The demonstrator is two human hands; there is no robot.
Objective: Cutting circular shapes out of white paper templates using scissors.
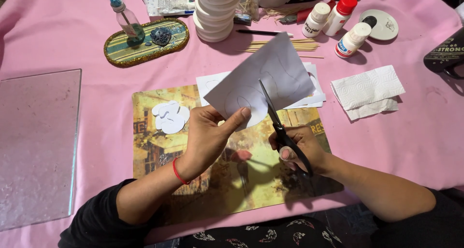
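So we've got our left hand (pixel 208 134) pinching the lower edge of a white paper sheet with pencilled round outlines (pixel 263 76), thumb on top and fingers (pixel 240 118) clamped on it, holding it up off the worktop. Our right hand (pixel 297 149) is closed through the handles of a pair of black-handled scissors (pixel 275 122), and the blades sit partway into the sheet just right of the left thumb, following one of the curved lines.

Progress-wise, looks like we're somewhere in the middle. A small pile of white cut-out paper shapes (pixel 170 116) sits just left of the left hand on the yellowish printed picture mat (pixel 241 180), so some are done. The sheet in hand has several outlines uncut, and more white sheets (pixel 309 96) lie under it, beyond the scissors tips. A folded white paper towel (pixel 367 91) lies further right on the pink tablecloth (pixel 411 141).
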